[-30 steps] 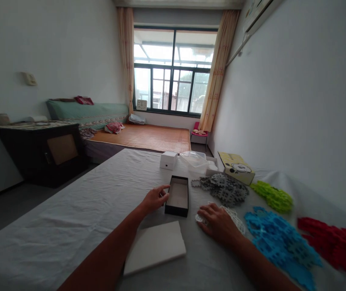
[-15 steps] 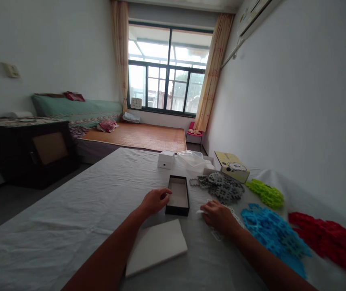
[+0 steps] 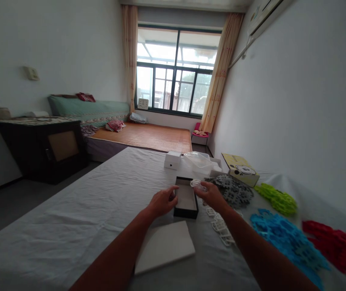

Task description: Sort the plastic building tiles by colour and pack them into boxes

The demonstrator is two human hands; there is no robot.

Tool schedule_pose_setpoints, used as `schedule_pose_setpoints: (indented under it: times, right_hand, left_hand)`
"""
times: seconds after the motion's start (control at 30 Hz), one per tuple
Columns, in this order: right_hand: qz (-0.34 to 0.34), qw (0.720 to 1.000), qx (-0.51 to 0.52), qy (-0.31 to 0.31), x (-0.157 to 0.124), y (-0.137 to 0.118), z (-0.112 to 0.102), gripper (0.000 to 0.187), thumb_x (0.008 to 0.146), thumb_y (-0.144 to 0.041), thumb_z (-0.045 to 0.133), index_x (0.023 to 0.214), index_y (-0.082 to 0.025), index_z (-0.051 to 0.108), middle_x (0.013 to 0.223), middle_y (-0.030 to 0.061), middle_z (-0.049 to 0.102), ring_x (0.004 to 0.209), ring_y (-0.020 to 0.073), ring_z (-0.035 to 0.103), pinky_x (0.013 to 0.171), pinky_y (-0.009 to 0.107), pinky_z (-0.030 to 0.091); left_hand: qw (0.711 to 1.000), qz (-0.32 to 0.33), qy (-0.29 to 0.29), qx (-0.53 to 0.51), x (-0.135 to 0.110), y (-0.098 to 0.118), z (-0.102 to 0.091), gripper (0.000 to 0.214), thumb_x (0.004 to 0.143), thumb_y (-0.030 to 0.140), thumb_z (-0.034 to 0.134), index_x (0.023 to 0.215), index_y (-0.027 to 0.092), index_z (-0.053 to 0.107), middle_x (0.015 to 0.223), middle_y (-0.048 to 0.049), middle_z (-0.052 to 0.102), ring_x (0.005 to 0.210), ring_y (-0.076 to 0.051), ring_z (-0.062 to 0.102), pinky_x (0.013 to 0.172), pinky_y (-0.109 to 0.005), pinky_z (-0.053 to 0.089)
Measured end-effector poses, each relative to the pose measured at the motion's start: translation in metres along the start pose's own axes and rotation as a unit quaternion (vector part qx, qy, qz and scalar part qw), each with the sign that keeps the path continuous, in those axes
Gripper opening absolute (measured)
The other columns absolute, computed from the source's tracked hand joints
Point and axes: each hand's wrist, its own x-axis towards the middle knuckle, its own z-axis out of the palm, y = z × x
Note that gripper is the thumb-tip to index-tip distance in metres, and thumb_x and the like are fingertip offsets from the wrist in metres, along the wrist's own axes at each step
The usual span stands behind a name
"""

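Note:
A small open black box (image 3: 186, 198) lies on the grey-sheeted table in front of me. My left hand (image 3: 162, 201) rests against the box's left wall, fingers curled on its rim. Pinched in my right hand (image 3: 211, 194) is a white plastic interlocking piece (image 3: 197, 184), held over the box's far right corner. More white pieces (image 3: 221, 227) lie on the sheet just right of the box, under my right forearm. The box's white lid (image 3: 165, 246) lies flat nearer to me.
Piles of interlocking pieces lie to the right: grey (image 3: 232, 189), green (image 3: 276, 198), blue (image 3: 288, 238), red (image 3: 339, 242). Beyond the box are a small white box (image 3: 172, 159), a clear plastic tub (image 3: 200, 159) and a yellow carton (image 3: 242, 169). A dark cabinet (image 3: 42, 147) stands left.
My right hand lifted a white piece off the pile on the sheet and carried it left and forward to above the black box. My left hand stayed on the box.

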Motion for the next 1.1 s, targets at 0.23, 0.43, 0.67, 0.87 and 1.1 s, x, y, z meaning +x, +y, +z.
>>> schedule_pose_setpoints:
  times: [0.23,0.43,0.67,0.87,1.1]
  right_hand:
    - [-0.065,0.985,-0.144,-0.066,0.022,-0.03,0.039,0.032,0.085,-0.039,0.048,0.099,-0.018,0.068,0.093,0.0082,0.072,0.088,0.0232,0.066,0.08,0.033,0.049]
    - [-0.133,0.983,-0.104,-0.073,0.006,-0.025,-0.002,0.044,0.093,-0.045,0.033,0.116,-0.02,0.062,0.117,0.006,0.065,0.11,0.02,0.058,0.096,0.033,0.042]
    - [-0.07,0.976,-0.167,-0.124,-0.047,0.052,-0.087,0.053,0.082,-0.058,0.047,0.123,-0.027,0.059,0.124,0.0066,0.061,0.114,0.0259,0.055,0.098,0.04,0.04]
    - [-0.078,0.935,-0.312,-0.148,-0.094,0.091,-0.07,0.084,0.064,-0.067,0.063,0.138,-0.035,0.039,0.147,0.0079,0.036,0.133,0.0354,0.031,0.103,0.052,0.031]
    - [-0.108,0.932,-0.335,-0.09,-0.101,0.081,-0.049,0.05,0.081,-0.056,0.052,0.127,-0.037,0.053,0.136,0.0043,0.051,0.123,0.0305,0.043,0.092,0.048,0.04]
  left_hand:
    - [1.0,-0.022,0.008,-0.016,0.003,-0.005,0.007,0.055,0.084,0.037,0.048,0.135,0.017,0.039,0.082,-0.0013,0.069,0.073,-0.016,0.063,0.065,-0.024,0.042]
    - [0.999,-0.035,-0.007,-0.027,0.005,-0.006,0.008,0.054,0.084,0.042,0.048,0.132,0.017,0.046,0.08,-0.0011,0.069,0.073,-0.016,0.062,0.066,-0.024,0.042]
    - [0.999,-0.026,-0.008,-0.023,0.006,-0.008,0.009,0.05,0.084,0.04,0.047,0.129,0.017,0.051,0.079,-0.0008,0.068,0.07,-0.015,0.06,0.065,-0.024,0.04]
    - [1.0,-0.013,-0.012,-0.025,0.007,-0.009,0.01,0.051,0.084,0.038,0.046,0.13,0.016,0.05,0.075,0.0001,0.066,0.066,-0.014,0.058,0.064,-0.023,0.04]
    - [0.999,-0.021,-0.018,-0.027,0.007,-0.007,0.009,0.051,0.085,0.039,0.045,0.131,0.017,0.049,0.074,0.0006,0.066,0.065,-0.013,0.057,0.063,-0.023,0.039]
